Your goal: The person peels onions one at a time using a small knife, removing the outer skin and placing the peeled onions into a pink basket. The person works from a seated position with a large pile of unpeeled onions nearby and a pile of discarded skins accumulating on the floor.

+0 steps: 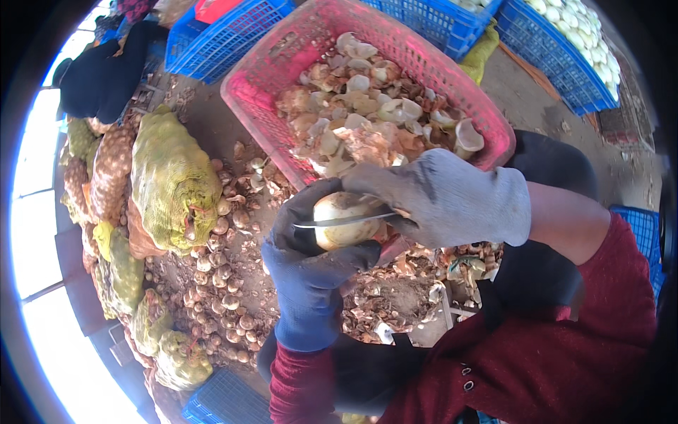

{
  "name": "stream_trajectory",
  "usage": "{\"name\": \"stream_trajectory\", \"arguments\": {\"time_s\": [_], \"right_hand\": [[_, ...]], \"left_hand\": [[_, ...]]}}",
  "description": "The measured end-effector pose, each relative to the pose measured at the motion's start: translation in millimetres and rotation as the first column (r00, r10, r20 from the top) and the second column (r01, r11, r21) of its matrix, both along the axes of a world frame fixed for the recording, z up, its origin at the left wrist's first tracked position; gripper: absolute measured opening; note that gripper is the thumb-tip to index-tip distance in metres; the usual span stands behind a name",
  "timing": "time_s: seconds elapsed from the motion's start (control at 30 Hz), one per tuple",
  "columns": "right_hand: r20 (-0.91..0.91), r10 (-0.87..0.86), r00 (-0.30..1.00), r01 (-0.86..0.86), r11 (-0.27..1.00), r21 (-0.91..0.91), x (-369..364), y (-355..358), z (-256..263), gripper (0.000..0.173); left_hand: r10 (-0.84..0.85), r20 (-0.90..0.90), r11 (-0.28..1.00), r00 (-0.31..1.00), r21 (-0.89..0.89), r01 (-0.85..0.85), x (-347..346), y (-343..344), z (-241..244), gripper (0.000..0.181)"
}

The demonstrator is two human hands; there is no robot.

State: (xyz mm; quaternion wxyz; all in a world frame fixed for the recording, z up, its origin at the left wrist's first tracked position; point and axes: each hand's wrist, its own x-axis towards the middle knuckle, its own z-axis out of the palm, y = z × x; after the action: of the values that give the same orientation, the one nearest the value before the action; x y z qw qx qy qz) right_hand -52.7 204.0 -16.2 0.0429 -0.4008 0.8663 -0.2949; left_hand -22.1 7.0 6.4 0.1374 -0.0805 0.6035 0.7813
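My left hand point(312, 265), in a blue and dark coated glove, holds a pale onion point(339, 238) between thumb and fingers. A knife point(347, 220) lies with its thin blade across the onion; its handle is mostly hidden in my right hand point(434, 199), which wears a grey glove. Both hands are close together over the near edge of a pink plastic crate point(241, 114). Inside the crate is a heap of onion skins and peeled outer layers point(365, 122).
Yellow-green mesh sacks of onions point(172, 180) stand at the left, beside loose onions point(228, 302) on the floor. Blue crates stand around, one filled with peeled onions point(577, 32). Another person's dark-clothed body point(106, 79) is at the upper left.
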Motion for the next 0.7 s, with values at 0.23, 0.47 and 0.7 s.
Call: {"name": "stream_trajectory", "arguments": {"time_s": [0.23,0.47,0.7], "right_hand": [[0.195,-0.039,0.98,0.047,0.998,-0.039,-1.4,1.9,-1.6,0.064],[0.206,-0.061,0.977,0.076,0.995,-0.065,-1.2,-1.4,-7.7,0.044],[0.67,-0.084,0.737,0.289,0.936,-0.201,-2.1,-1.0,8.1,0.044]], "left_hand": [[-0.022,0.005,1.0,1.0,-0.002,0.022,2.7,7.7,-15.5,0.063],[-0.097,-0.083,0.987,0.992,-0.139,0.084,4.7,0.2,-14.4,0.066],[-0.117,-0.072,0.982,0.991,0.138,0.126,5.0,-8.3,-21.6,0.077]]}}
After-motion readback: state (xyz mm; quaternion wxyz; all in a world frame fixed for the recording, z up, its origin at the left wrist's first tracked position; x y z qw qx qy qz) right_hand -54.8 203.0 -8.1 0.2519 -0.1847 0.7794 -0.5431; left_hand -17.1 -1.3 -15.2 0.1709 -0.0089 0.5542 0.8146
